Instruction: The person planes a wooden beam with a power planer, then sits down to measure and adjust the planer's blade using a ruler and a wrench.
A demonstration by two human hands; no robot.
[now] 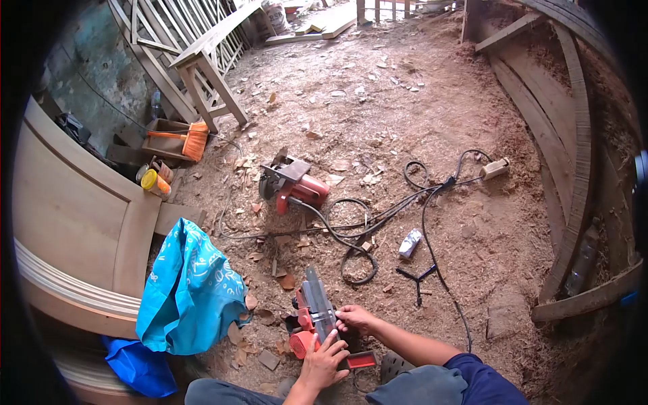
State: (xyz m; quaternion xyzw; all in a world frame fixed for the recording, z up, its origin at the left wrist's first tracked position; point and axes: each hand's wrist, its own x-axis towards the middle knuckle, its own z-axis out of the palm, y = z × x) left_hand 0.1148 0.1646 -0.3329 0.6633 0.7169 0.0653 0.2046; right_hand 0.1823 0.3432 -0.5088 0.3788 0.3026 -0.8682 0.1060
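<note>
A red electric planer [302,343] lies on the ground between my knees, its long grey metal sole [317,304] turned upward. My left hand [325,363] is on its near part, fingers over the sole's lower end and thumb by the red body. At the right edge of the sole, my right hand [356,319] has its fingertips pinched together; whatever is between them is too small to make out. To the right lies a black three-armed wrench [418,278], with a white and silver packet [410,243] just beyond it.
A red circular saw [304,189] sits ahead among looped black cords [354,229]. At left are a turquoise patterned cloth [192,290], wooden panels [74,202] and an orange broom [196,141]. A wooden bench [216,34] stands farther back. Shavings cover the ground; curved timber [574,155] borders the right.
</note>
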